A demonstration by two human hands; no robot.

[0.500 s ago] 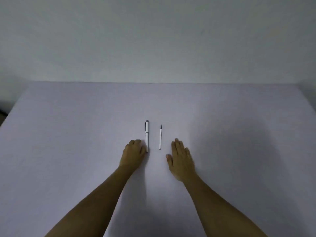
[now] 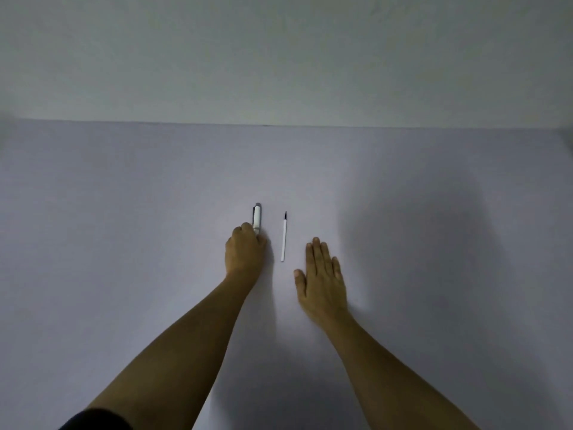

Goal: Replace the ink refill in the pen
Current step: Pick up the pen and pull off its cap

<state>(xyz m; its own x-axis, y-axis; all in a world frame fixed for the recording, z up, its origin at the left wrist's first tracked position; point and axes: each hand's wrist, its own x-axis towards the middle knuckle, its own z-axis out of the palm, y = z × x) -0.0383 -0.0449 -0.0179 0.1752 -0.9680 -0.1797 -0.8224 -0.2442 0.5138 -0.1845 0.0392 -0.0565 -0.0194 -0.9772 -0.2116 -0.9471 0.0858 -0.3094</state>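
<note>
A white pen [image 2: 257, 218] with a dark clip lies on the pale table [image 2: 124, 212], pointing away from me. My left hand [image 2: 245, 251] curls over its near half, fingers closed around the barrel; only the far end shows. Just right of it lies a thin white ink refill [image 2: 284, 240] with a dark tip at its far end. My right hand [image 2: 322, 276] rests flat on the table, fingers together and extended, a little right of and nearer than the refill, not touching it.
The table's far edge [image 2: 279, 125] meets a plain wall. A dark sleeve [image 2: 93, 420] shows at the bottom left. Shadows fall on the table to the right of my arms.
My left hand has moved forward over the pen and closed on its near half. The right hand stays flat on the table.
</note>
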